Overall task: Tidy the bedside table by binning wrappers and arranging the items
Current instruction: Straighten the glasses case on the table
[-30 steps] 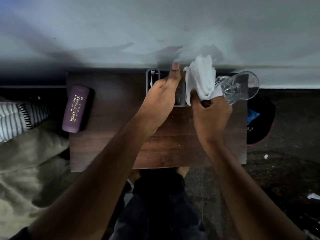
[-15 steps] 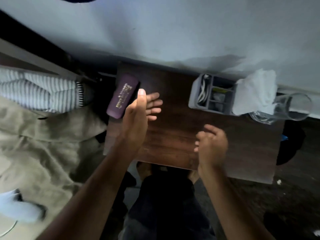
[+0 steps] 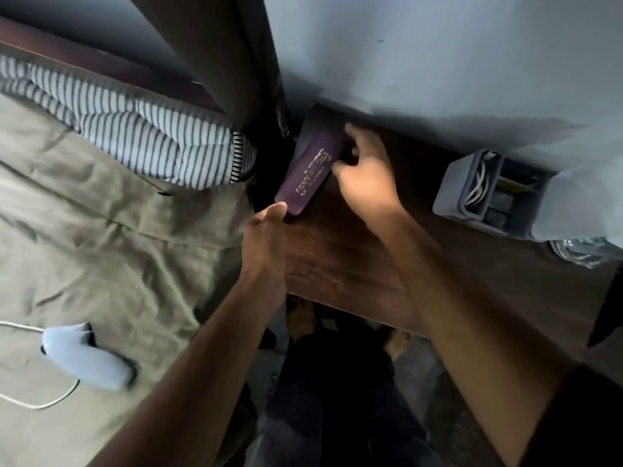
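Note:
A purple spectacle case (image 3: 308, 171) with gold lettering lies at the left edge of the dark wooden bedside table (image 3: 340, 264). My left hand (image 3: 266, 237) touches its near end with thumb and fingers. My right hand (image 3: 365, 173) grips its right side and far end. A grey organiser (image 3: 451, 193) with a white cable and small items stands at the back right of the table. The base of a clear glass (image 3: 580, 254) shows at the right edge, under a pale tissue.
A bed with an olive sheet (image 3: 101, 257) and a striped pillow (image 3: 141, 136) lies left of the table. A white device with a cable (image 3: 84, 358) rests on the sheet. The wall runs behind the table. My legs and feet are below the table's near edge.
Both hands moved left from the glass and tissue across the table and closed on the purple case. The view swung left toward the bed.

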Demonstrator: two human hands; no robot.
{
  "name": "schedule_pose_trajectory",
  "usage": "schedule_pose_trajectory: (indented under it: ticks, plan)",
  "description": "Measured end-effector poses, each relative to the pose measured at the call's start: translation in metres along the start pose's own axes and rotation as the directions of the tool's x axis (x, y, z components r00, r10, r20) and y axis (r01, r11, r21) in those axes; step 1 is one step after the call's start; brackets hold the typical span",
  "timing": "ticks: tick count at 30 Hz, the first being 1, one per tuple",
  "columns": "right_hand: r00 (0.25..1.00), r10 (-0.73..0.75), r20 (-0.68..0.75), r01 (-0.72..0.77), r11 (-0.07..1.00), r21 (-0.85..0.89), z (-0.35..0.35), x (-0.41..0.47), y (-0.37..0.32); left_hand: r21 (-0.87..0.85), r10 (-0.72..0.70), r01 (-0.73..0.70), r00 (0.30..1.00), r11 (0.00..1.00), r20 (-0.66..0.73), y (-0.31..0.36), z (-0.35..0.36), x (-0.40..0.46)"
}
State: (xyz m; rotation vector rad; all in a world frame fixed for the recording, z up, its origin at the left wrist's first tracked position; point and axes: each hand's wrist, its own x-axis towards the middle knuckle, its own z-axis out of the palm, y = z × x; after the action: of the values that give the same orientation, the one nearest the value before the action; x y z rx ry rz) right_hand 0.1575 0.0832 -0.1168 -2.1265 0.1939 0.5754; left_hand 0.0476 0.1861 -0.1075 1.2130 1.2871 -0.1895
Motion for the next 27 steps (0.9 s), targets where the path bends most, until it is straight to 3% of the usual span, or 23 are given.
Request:
schedule_pose_trajectory:
  ticks: [3,6,13,17,21,27]
  plan:
    - [0.989,0.103,0.104,-0.110,0.992,0.061,0.003,0.011,0.004,-0.049,-0.050,0.052,0.998,0.997,0.048,-0.001,0.004,0.010]
    - [0.985,0.110,0.136,-0.118,0.992,0.049,0.004,0.007,0.013,-0.077,-0.059,0.064,0.996,0.995,0.067,0.001,0.007,0.017]
    - [0.987,0.139,-0.082,-0.126,0.982,0.141,-0.023,-0.011,0.045,-0.098,0.013,-0.007,0.998,0.995,0.065,0.008,0.013,0.026]
    - [0.949,0.267,-0.170,-0.201,0.923,0.327,-0.037,-0.037,0.064,-0.002,0.087,-0.088,0.983,0.996,0.159,0.020,0.036,0.025]
    - [0.944,0.216,-0.247,-0.174,0.968,0.184,-0.038,-0.062,0.073,0.075,0.198,-0.221,0.951,0.972,0.236,0.037,0.067,0.021]
    - [0.947,0.273,-0.167,-0.236,0.948,0.212,-0.045,-0.054,0.080,0.249,0.196,-0.283,0.926,0.926,0.324,0.058,0.100,0.015]
